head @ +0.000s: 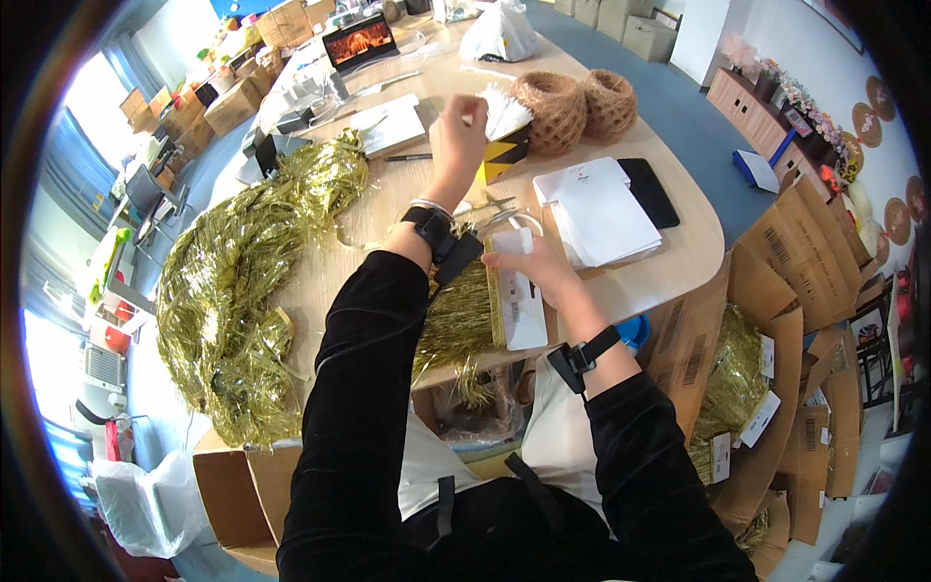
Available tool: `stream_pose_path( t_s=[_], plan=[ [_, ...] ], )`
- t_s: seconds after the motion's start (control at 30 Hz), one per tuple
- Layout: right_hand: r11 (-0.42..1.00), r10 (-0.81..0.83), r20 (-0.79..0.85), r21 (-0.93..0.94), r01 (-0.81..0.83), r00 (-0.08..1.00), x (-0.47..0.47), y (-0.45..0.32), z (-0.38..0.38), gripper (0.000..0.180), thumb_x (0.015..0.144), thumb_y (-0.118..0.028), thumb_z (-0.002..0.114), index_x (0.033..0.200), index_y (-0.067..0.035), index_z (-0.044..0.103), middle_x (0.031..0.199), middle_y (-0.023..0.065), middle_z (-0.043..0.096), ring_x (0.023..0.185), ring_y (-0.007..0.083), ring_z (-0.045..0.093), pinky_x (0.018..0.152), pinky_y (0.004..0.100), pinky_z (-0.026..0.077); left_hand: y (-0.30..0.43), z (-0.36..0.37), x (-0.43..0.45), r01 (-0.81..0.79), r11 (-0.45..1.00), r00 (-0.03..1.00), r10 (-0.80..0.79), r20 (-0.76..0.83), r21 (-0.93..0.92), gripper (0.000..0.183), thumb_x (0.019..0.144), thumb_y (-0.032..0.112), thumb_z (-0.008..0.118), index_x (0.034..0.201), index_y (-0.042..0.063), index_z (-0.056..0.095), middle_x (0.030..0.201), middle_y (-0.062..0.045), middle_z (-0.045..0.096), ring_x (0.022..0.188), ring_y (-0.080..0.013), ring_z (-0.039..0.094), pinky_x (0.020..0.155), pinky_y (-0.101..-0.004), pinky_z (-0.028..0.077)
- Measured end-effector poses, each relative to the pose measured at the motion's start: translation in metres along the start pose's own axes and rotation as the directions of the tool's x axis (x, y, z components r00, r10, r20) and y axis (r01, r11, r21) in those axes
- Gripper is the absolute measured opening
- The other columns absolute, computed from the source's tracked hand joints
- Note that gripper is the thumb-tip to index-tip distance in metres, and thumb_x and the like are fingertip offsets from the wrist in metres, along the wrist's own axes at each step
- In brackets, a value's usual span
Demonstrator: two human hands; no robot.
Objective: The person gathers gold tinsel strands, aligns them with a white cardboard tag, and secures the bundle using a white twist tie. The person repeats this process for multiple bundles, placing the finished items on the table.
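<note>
My right hand (538, 268) grips a white header card (518, 320) at the table's near edge, its thumb over the card's left side. Gold tinsel fringe (458, 313) is attached along that card and spreads left beneath my left forearm. My left hand (458, 138) is raised with bent fingers, beside a bundle of thin white strips (505, 113). Those strips stand in a yellow-and-black striped box (503, 156). Whether the fingers pinch anything is too blurred to tell. Scissors (494, 207) lie between my hands, partly covered.
Heaped gold tinsel (233, 291) covers the table's left side. White cards (600, 211) are stacked at right over a black flat object (649, 193). Two brown fibre rolls (549, 109) stand behind. An open carton (734, 393) with carded tinsel sits at lower right; a tablet (360, 42) is far back.
</note>
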State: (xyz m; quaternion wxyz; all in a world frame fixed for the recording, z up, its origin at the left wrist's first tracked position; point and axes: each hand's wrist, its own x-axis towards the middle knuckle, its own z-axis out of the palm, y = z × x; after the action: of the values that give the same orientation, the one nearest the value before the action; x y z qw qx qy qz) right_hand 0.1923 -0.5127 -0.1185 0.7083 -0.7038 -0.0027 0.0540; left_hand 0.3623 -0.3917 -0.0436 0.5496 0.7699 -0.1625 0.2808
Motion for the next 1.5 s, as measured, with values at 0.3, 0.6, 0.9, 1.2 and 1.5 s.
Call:
stream_pose_path(
  t_s=[0.3, 0.6, 0.9, 1.2, 1.5],
  plan=[
    [0.960, 0.119, 0.002, 0.254, -0.115, 0.993, -0.001, 0.003, 0.005, 0.042, 0.075, -0.020, 0.088, 0.109, -0.006, 0.070, 0.097, 0.0036, 0.071, 0.089, 0.0153, 0.066, 0.084, 0.0306, 0.052, 0.041, -0.127, -0.079, 0.048, 0.932, 0.993, -0.004, 0.121, -0.359, 0.014, 0.105, 0.011, 0.056, 0.113, 0.000, 0.053, 0.097, -0.014, 0.072, 0.077, -0.0169, 0.072, 0.065, -0.0256, 0.054],
    [0.924, 0.153, -0.001, 0.356, -0.143, 0.988, 0.014, -0.026, 0.046, 0.047, 0.073, -0.011, 0.089, 0.114, 0.001, 0.068, 0.102, 0.0118, 0.073, 0.090, 0.0217, 0.072, 0.079, 0.0372, 0.061, 0.023, -0.164, -0.123, 0.159, 0.847, 0.973, -0.047, 0.227, -0.507, 0.014, 0.103, 0.005, 0.059, 0.115, 0.001, 0.055, 0.102, -0.013, 0.072, 0.086, -0.0154, 0.071, 0.073, -0.0251, 0.056],
    [0.980, 0.183, 0.095, 0.061, -0.189, 0.979, 0.061, -0.060, 0.061, 0.036, 0.079, -0.010, 0.085, 0.110, -0.004, 0.068, 0.104, 0.0056, 0.073, 0.089, 0.0169, 0.071, 0.082, 0.0313, 0.056, 0.004, -0.189, -0.118, 0.136, 0.815, 0.991, -0.103, 0.091, -0.564, 0.012, 0.108, 0.010, 0.048, 0.117, 0.003, 0.045, 0.106, -0.017, 0.071, 0.079, -0.0198, 0.074, 0.065, -0.0253, 0.055],
    [0.989, 0.037, 0.214, 0.132, -0.066, 0.976, 0.092, -0.029, 0.068, 0.045, 0.078, -0.018, 0.086, 0.115, -0.002, 0.067, 0.104, 0.0052, 0.072, 0.093, 0.0142, 0.069, 0.082, 0.0290, 0.055, -0.008, -0.189, -0.111, 0.048, 0.905, 0.999, -0.037, 0.034, -0.423, 0.017, 0.107, 0.011, 0.052, 0.119, -0.001, 0.054, 0.104, -0.010, 0.066, 0.084, -0.0156, 0.072, 0.069, -0.0250, 0.056],
    [0.991, 0.034, 0.241, 0.121, -0.065, 0.970, 0.101, -0.018, 0.056, 0.043, 0.077, -0.020, 0.087, 0.113, -0.003, 0.069, 0.101, 0.0053, 0.073, 0.089, 0.0129, 0.069, 0.078, 0.0260, 0.053, -0.022, -0.173, -0.114, 0.254, 0.962, 0.954, -0.230, 0.193, -0.105, 0.015, 0.101, 0.007, 0.062, 0.110, -0.002, 0.069, 0.107, -0.008, 0.067, 0.088, -0.0139, 0.072, 0.077, -0.0267, 0.059]
  ],
)
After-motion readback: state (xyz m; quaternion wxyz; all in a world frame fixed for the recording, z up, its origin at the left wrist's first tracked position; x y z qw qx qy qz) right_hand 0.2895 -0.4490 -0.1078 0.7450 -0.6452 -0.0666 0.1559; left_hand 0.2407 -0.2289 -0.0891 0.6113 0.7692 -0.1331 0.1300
